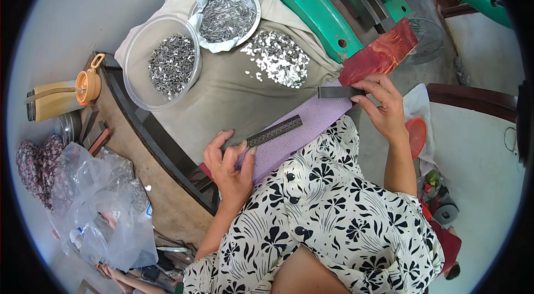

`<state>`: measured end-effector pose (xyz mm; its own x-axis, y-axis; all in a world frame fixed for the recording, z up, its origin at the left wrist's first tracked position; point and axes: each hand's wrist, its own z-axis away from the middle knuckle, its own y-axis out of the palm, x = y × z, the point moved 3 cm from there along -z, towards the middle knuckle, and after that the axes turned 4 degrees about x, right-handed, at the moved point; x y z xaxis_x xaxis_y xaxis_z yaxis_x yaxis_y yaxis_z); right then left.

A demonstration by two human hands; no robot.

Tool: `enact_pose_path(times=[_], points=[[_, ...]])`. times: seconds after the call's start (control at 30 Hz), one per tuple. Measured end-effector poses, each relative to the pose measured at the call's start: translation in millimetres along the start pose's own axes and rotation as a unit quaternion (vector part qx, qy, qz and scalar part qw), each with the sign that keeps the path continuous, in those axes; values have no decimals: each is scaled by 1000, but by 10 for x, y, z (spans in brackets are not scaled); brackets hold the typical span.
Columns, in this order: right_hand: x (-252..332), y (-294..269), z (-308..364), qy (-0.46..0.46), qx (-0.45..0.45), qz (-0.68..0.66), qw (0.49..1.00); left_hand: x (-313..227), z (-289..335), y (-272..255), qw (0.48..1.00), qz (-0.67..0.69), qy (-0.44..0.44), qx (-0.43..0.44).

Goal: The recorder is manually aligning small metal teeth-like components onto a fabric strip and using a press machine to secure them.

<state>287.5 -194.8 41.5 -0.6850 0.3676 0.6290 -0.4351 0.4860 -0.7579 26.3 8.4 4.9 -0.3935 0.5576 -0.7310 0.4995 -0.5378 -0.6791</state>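
My left hand (229,169) pinches the near left end of a dark slotted bar (274,131), which has a row of small openings along its length. That bar lies slantwise over a purple textured mat (289,144). Between thumb and fingers of my right hand (384,106) is a plain dark flat bar (336,92), held at its right end above the mat's far end. Small white and silvery pieces (278,59) lie in a loose pile on the brown cloth beyond the mat.
A clear plastic tub (129,80) of small dark metal pieces stands beside a lined bowl (257,13) of silvery pins. Green machinery (311,2) rises at the back, with a red strip (378,52) near it. Plastic bags (105,199) and an orange-lidded bottle (61,99) are at left.
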Motion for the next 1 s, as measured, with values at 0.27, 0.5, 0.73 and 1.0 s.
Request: enact_pose_path(times=[0.27,0.5,0.73,1.0], points=[[192,75,-122,-33,8,-10,999,-25,-11,-8,1000,-8,0,-1],[352,172,-213,-70,20,-14,997,-33,0,-33,1000,-18,1,-3],[670,493,-253,-139,76,-26,987,-125,-93,-111,998,-32,-34,52],[833,747,-263,-179,123,-11,976,-176,-145,-139,997,-13,-56,44]])
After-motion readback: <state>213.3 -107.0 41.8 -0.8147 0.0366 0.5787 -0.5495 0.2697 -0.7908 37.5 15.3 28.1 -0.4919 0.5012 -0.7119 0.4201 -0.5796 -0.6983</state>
